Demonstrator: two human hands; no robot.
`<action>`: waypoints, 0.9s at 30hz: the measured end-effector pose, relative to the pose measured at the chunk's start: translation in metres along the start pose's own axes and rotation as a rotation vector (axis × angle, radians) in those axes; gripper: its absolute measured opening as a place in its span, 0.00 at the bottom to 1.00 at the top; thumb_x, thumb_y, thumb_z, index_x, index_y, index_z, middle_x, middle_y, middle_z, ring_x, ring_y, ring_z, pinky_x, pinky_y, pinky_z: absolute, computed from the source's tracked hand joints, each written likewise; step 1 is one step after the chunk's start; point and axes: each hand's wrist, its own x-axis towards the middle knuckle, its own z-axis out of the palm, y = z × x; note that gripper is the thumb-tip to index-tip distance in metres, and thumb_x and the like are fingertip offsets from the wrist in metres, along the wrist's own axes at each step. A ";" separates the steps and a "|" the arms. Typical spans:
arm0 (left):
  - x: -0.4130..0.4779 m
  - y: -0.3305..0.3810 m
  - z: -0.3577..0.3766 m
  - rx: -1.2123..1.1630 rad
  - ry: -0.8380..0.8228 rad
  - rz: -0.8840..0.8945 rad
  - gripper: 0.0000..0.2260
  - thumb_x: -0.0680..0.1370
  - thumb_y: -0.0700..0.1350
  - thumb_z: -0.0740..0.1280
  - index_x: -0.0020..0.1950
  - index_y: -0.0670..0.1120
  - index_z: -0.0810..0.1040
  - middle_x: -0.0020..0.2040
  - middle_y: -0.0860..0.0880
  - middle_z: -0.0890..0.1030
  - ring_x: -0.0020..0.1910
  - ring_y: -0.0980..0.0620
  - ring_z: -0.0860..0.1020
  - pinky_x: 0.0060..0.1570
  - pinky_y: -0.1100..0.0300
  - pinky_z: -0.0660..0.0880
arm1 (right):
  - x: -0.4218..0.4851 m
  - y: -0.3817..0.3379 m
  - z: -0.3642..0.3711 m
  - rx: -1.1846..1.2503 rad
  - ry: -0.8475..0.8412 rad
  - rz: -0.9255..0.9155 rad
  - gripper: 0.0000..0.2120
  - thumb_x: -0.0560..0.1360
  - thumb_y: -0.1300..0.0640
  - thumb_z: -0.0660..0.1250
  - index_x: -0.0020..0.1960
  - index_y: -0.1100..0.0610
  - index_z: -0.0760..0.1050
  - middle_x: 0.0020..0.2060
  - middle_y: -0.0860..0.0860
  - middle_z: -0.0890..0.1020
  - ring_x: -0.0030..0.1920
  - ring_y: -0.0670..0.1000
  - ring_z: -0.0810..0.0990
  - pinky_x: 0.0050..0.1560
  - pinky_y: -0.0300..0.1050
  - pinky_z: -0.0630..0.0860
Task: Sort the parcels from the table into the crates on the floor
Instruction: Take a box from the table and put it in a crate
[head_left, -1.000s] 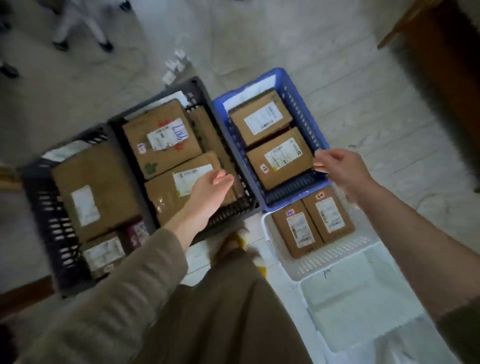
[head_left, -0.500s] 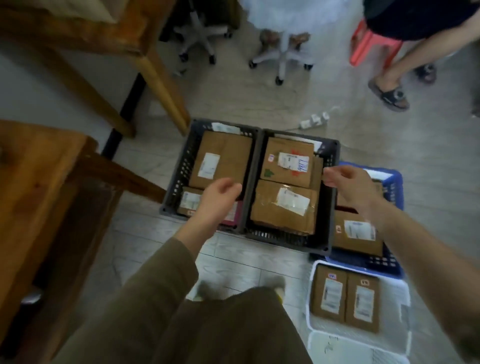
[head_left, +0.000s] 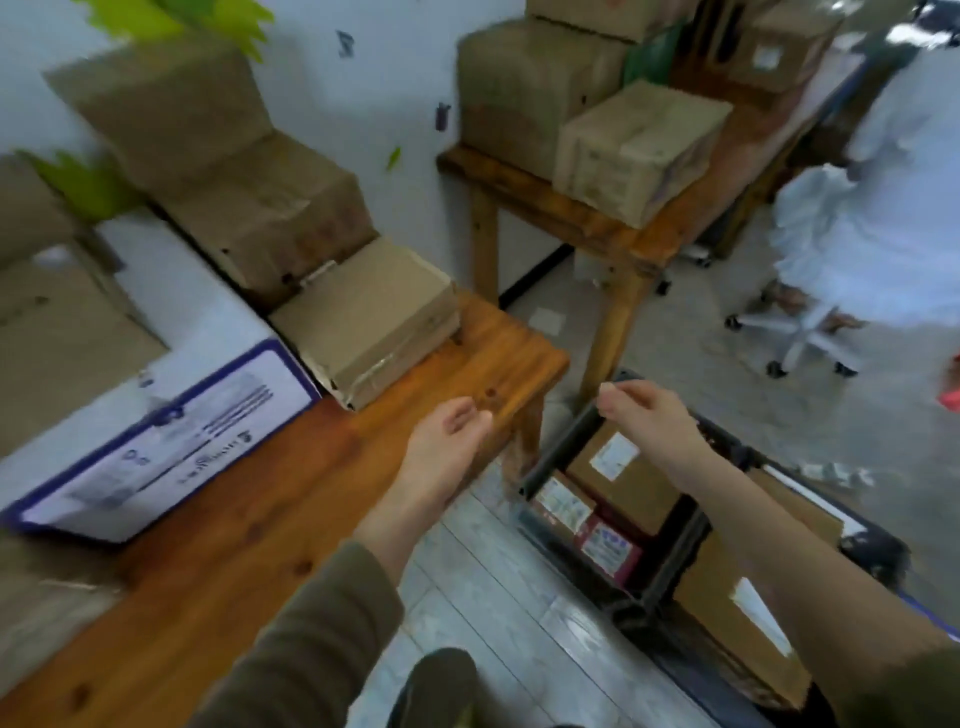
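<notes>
A: Brown cardboard parcels (head_left: 369, 317)?
B: Lay stacked along the far side of the orange-brown wooden desk (head_left: 249, 545), against the white wall. Flattest one nearest the desk's right corner.
A: And down on the floor?
B: Spotted a dark plastic crate (head_left: 556, 452) just beside the desk's leg, holding labelled brown parcels (head_left: 623, 478) and a small red packet (head_left: 608, 548).
A: Left hand (head_left: 447, 441)?
B: Hovered over the desk's near corner, fingers loosely curled, gripping nothing.
A: Right hand (head_left: 649, 415)?
B: Hung above the crate's rim, fingers softly bent toward the thumb, likewise holding nothing.
A: Anything else?
B: Noted a white box with a blue border (head_left: 171, 415) lying on the desk left of the parcels. Also a second wooden table (head_left: 597, 228) further back, loaded with bigger tan cartons (head_left: 634, 150). Looked blurred throughout, labels unreadable.
</notes>
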 end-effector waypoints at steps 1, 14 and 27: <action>-0.001 -0.001 -0.020 -0.009 0.029 0.004 0.21 0.80 0.49 0.61 0.72 0.45 0.67 0.68 0.49 0.71 0.58 0.58 0.69 0.54 0.69 0.63 | 0.002 -0.016 0.013 -0.013 -0.026 -0.020 0.09 0.79 0.49 0.61 0.53 0.53 0.74 0.46 0.47 0.79 0.51 0.48 0.77 0.50 0.40 0.70; -0.013 -0.002 -0.161 -0.188 0.453 -0.036 0.20 0.79 0.47 0.62 0.70 0.43 0.68 0.66 0.47 0.73 0.62 0.52 0.71 0.55 0.63 0.66 | 0.048 -0.143 0.125 -0.052 -0.308 -0.186 0.22 0.77 0.42 0.61 0.64 0.54 0.73 0.58 0.50 0.78 0.59 0.51 0.76 0.63 0.49 0.72; -0.012 0.001 -0.223 -0.382 0.843 -0.073 0.21 0.79 0.46 0.63 0.72 0.44 0.66 0.68 0.46 0.71 0.66 0.48 0.69 0.61 0.58 0.65 | 0.096 -0.227 0.182 -0.185 -0.537 -0.425 0.20 0.76 0.40 0.61 0.60 0.52 0.76 0.55 0.47 0.80 0.57 0.47 0.76 0.61 0.46 0.72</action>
